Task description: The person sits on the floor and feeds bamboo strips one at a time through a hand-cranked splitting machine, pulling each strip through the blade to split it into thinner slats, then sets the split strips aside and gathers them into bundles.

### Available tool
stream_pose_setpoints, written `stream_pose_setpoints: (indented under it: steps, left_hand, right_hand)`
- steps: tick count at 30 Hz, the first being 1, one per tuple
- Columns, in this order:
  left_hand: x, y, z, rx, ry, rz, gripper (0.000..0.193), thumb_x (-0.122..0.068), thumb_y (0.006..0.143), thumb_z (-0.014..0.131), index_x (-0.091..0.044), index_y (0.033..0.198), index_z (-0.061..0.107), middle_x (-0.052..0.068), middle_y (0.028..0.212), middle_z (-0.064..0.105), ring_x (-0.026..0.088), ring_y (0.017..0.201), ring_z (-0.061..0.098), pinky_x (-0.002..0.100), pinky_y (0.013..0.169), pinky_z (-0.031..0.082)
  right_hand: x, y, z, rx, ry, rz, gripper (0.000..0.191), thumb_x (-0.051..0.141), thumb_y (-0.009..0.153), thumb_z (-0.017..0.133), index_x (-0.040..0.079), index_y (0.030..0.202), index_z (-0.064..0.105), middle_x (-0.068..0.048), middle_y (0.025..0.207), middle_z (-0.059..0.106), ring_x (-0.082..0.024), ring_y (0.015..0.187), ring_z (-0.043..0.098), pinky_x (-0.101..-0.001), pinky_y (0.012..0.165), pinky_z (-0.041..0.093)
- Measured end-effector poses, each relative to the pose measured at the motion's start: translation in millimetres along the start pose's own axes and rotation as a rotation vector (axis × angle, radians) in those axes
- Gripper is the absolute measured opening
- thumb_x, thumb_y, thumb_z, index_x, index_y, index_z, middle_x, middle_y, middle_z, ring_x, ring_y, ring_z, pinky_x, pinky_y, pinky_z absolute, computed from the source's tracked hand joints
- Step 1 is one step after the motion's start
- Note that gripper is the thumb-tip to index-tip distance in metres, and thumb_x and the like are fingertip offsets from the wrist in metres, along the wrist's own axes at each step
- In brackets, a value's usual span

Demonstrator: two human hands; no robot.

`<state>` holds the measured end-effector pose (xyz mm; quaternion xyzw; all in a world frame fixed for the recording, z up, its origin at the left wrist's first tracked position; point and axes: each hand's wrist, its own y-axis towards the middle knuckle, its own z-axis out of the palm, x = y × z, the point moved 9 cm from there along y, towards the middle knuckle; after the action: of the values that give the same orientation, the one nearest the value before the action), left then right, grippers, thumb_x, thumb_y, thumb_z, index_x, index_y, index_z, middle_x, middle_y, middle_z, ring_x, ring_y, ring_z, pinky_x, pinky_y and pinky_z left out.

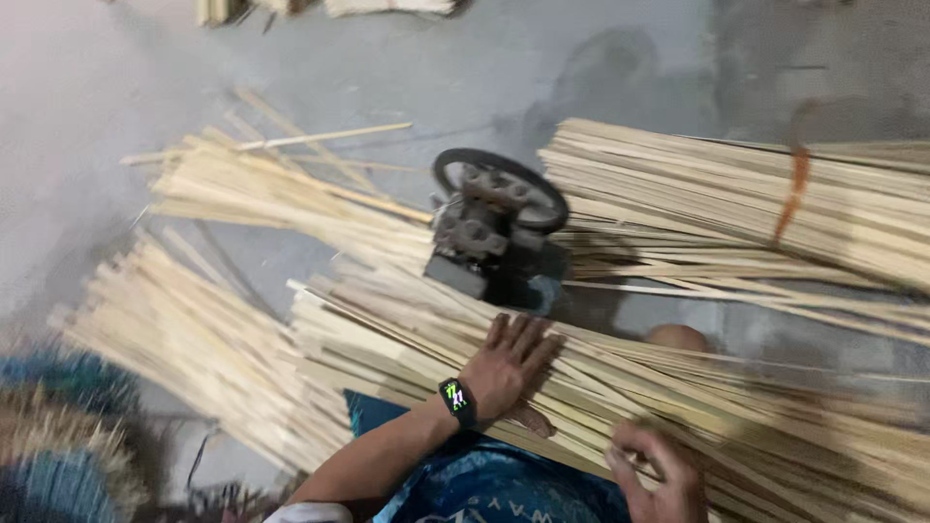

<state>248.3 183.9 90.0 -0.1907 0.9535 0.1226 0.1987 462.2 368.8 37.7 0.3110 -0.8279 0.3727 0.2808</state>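
A long bundle of pale bamboo strips (pixel 407 339) lies across my lap, running from the left to the lower right. My left hand (pixel 511 366), with a dark watch on its wrist, lies flat with spread fingers on top of this bundle. My right hand (pixel 659 470) curls its fingers around strips at the bundle's near edge, at the bottom of the view. A small dark machine with a wheel (pixel 496 228) stands on the floor just beyond the bundle.
A tied bundle of strips (pixel 736 199) with an orange band lies at the right on the grey concrete floor (pixel 116 68). More loose strips (pixel 184 339) fan out at the left and behind the machine. My knee (pixel 678 337) shows past the bundle.
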Motion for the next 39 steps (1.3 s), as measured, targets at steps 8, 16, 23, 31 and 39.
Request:
stream_pose_setpoints:
  steps: [8, 16, 23, 31, 39]
  left_hand:
    - [30.6, -77.4, -5.2, 0.062, -0.022, -0.139, 0.134, -0.082, 0.054, 0.077, -0.018, 0.161, 0.03, 0.017, 0.165, 0.033, 0.037, 0.155, 0.024, 0.064, 0.126, 0.006]
    - [64.0, -116.9, -15.3, -0.031, -0.021, -0.174, 0.12, -0.08, 0.066, 0.077, -0.02, 0.16, 0.035, 0.017, 0.165, 0.035, 0.037, 0.154, 0.027, 0.06, 0.127, 0.013]
    - [71.7, -105.4, -29.3, -0.062, -0.082, -0.07, 0.109, -0.076, 0.068, 0.081, -0.018, 0.155, 0.051, 0.013, 0.163, 0.044, 0.036, 0.154, 0.035, 0.056, 0.13, 0.02]
    - [76.4, -86.8, -58.6, -0.245, -0.207, -0.207, 0.066, -0.046, 0.084, 0.075, -0.011, 0.138, 0.062, 0.013, 0.14, 0.063, 0.034, 0.131, 0.057, 0.05, 0.112, 0.046]
    - [72.1, -28.5, -23.8, -0.234, -0.025, -0.268, 0.05, -0.008, 0.086, 0.066, -0.001, 0.136, 0.063, 0.017, 0.133, 0.066, 0.032, 0.101, 0.064, 0.044, 0.087, 0.056]
  right_hand:
    - [176.1, 103.0, 38.5, -0.044, -0.645, -0.677, 0.078, 0.05, 0.084, 0.07, -0.002, 0.14, 0.053, -0.03, 0.141, 0.052, -0.049, 0.132, 0.049, -0.0655, 0.106, 0.038]
    - [147.2, 111.4, 54.6, 0.407, -0.948, -0.134, 0.064, 0.064, 0.096, 0.049, 0.015, 0.133, 0.066, -0.016, 0.113, 0.077, -0.033, 0.104, 0.076, -0.0467, 0.096, 0.059]
    - [157.3, 112.2, 34.0, 0.282, -0.597, -0.253, 0.043, 0.04, 0.088, 0.067, 0.015, 0.124, 0.07, -0.012, 0.114, 0.076, -0.028, 0.101, 0.075, -0.0406, 0.088, 0.059]
    - [163.4, 94.6, 21.7, -0.075, -0.498, -0.716, 0.019, 0.016, 0.087, 0.076, 0.009, 0.104, 0.082, -0.009, 0.098, 0.072, -0.026, 0.09, 0.069, -0.0393, 0.08, 0.056]
    - [136.8, 117.6, 5.9, -0.069, -0.442, -0.582, 0.02, 0.025, 0.08, 0.086, 0.008, 0.087, 0.08, -0.006, 0.092, 0.077, -0.019, 0.089, 0.072, -0.0355, 0.081, 0.057]
